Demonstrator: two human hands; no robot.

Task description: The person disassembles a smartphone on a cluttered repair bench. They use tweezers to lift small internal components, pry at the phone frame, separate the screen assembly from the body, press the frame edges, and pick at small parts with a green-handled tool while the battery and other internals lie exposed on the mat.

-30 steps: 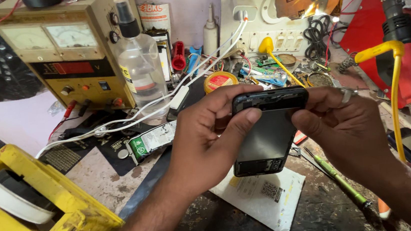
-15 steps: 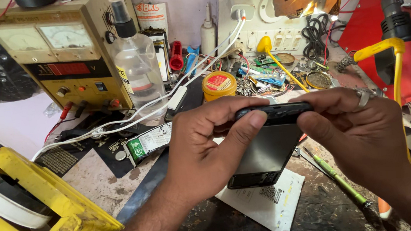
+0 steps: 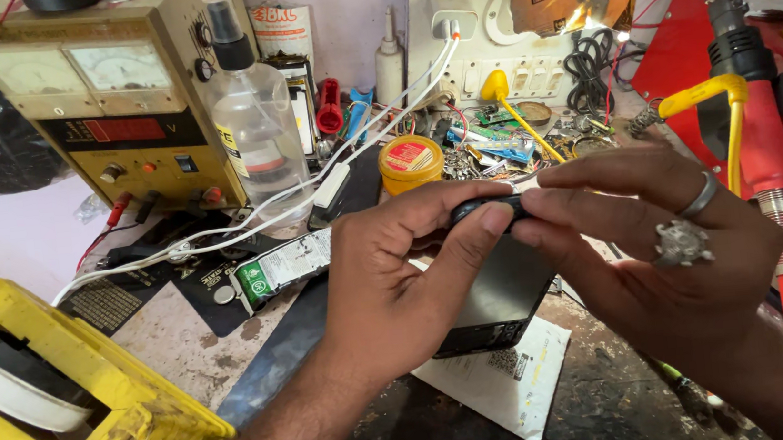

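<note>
I grip the phone point(image 3: 498, 286) at its top edge, left hand point(image 3: 398, 286) and right hand point(image 3: 654, 262) both pinched shut on it, above the white paper point(image 3: 512, 381). I judge I'm working that edge; any next move needs steady, even pressure.

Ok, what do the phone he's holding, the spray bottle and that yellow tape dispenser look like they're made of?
The phone: dark body with a glossy face, probably glass over plastic; it shows a faint sheen. The spray bottle: clear plastic, see-through walls with a black nozzle. The tape dispenser: yellow painted metal, likely, judging by its scuffed, chipped edges.
</note>
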